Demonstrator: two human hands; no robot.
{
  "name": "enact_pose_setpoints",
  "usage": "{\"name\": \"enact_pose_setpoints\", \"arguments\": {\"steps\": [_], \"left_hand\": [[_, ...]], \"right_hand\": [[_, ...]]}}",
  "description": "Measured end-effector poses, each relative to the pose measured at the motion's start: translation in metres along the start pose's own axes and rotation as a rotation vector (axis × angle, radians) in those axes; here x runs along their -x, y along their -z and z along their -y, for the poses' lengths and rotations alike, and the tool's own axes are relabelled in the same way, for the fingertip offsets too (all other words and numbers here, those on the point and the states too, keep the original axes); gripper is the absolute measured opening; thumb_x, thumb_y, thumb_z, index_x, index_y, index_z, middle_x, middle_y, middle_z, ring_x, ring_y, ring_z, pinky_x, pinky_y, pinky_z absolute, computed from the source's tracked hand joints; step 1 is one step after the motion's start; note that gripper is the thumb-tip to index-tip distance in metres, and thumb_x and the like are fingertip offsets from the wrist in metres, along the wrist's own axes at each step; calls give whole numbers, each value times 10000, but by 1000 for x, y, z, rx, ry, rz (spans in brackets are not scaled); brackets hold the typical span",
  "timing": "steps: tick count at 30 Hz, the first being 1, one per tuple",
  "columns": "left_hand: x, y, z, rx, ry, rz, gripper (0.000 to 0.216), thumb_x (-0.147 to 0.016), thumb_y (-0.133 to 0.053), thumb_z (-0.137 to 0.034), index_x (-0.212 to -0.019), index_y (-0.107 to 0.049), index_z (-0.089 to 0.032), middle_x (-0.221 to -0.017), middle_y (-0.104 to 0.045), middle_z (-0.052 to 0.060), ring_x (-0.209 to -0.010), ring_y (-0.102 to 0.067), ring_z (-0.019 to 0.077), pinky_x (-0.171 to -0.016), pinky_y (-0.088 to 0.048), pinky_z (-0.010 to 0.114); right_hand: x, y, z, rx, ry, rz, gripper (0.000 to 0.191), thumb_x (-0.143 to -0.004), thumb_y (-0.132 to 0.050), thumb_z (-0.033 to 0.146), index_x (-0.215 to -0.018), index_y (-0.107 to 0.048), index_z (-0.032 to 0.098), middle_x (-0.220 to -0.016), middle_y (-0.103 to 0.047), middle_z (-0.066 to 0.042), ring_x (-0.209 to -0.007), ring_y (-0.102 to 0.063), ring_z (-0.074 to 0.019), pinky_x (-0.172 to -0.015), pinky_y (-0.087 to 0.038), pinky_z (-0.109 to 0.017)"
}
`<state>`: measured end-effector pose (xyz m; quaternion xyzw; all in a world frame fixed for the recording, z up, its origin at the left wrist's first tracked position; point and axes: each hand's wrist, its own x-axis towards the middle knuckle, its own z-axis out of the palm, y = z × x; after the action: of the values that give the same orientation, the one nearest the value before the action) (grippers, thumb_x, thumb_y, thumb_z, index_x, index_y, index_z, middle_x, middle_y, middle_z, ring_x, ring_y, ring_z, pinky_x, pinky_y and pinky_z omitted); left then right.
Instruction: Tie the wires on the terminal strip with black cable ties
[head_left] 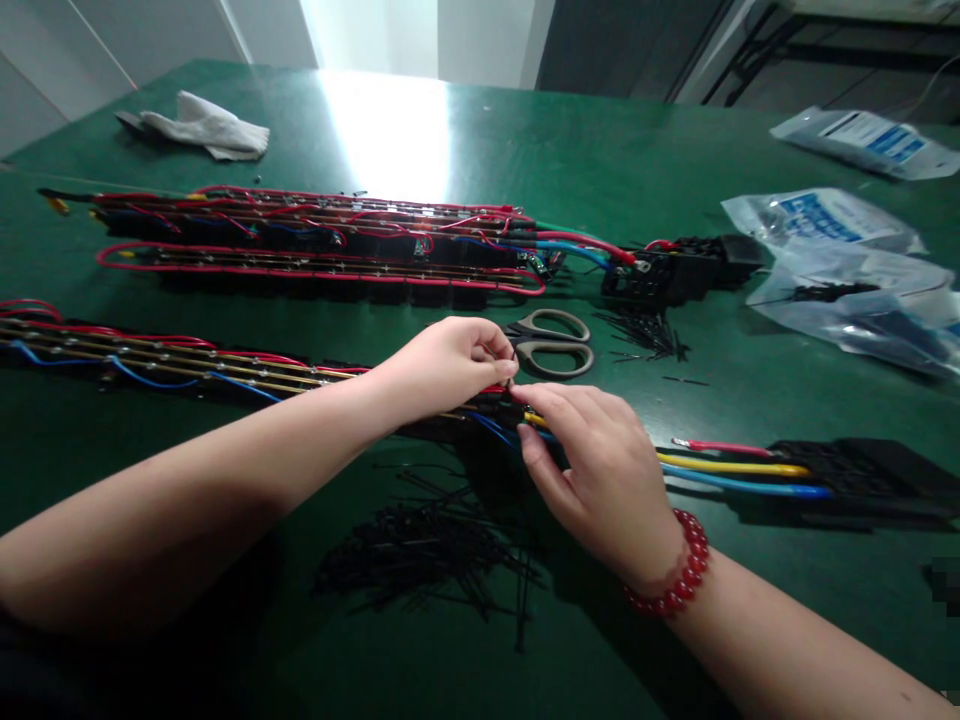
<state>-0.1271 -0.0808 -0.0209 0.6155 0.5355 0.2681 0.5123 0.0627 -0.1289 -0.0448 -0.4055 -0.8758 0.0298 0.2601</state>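
Pinching a cable tie [513, 372] together, the left hand [447, 362] and right hand [592, 460] close on the wire harness [225, 368], running nine to three o'clock.

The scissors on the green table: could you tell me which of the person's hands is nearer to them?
Left. The left hand sits just beside the scissors, fingertips almost at the handles. The right hand is below them, nearer the person, on the wire harness.

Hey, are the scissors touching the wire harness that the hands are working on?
Apart. The head view shows the scissors lying beyond the near wire harness, with a strip of green table between them, just past the left hand.
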Motion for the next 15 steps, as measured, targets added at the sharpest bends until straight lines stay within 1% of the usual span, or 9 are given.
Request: {"name": "enact_pose_setpoints", "arguments": {"steps": [5, 8, 10, 11, 14, 15], "left_hand": [[-1, 0, 4, 16, -18, -3, 90, -815, -636, -245, -803, -612, -159, -667, -634, -30, -624, -564, 92, -604, -392, 228], [-1, 1, 5, 7, -38, 20, 88, -824, -626, -228, -883, -607, -165, -662, -626, -41, -607, -552, 90, -597, -393, 226], [2, 5, 0, -17, -71, 0, 116, -837, -607, -204, -949, -597, -174, -675, -619, -47, -622, -564, 93, -605, -408, 223], [5, 8, -5, -46, -107, -35, 126, -842, -597, -187, -968, -594, -178, -696, -619, -45, -653, -581, 97, -623, -423, 223], [20, 20, -26, -275, -260, -156, 111, -840, -617, -192, -950, -625, -193, -832, -656, -16, -768, -616, 118, -693, -458, 235], [27, 24, -32, -359, -295, -159, 90, -846, -616, -197, -932, -642, -200, -861, -668, -13, -768, -615, 119, -699, -457, 238]], "right_hand": [[0, 0, 0, 4, 6, -11, 244, -940, -536, 241, -1147, -641, 168, -1090, -737, -82, -984, -671, -259, -842, -494, -410], [0, -1, 0, 12, 5, -18, 234, -938, -535, 238, -1140, -630, 168, -1079, -736, -88, -981, -671, -259, -836, -489, -411], [0, 0, -1, 11, -1, -18, 234, -937, -531, 233, -1145, -616, 171, -1074, -735, -91, -977, -670, -257, -834, -488, -409], [0, 0, -1, 8, -2, -16, 233, -937, -530, 233, -1147, -609, 173, -1070, -735, -92, -974, -670, -256, -833, -489, -407], [0, 1, -2, -2, 2, -1, 230, -940, -529, 240, -1151, -595, 177, -1068, -731, -93, -973, -669, -256, -840, -492, -406], [0, 1, -2, -7, 3, 1, 229, -942, -530, 245, -1152, -593, 177, -1068, -730, -93, -974, -667, -256, -842, -492, -406]]}}
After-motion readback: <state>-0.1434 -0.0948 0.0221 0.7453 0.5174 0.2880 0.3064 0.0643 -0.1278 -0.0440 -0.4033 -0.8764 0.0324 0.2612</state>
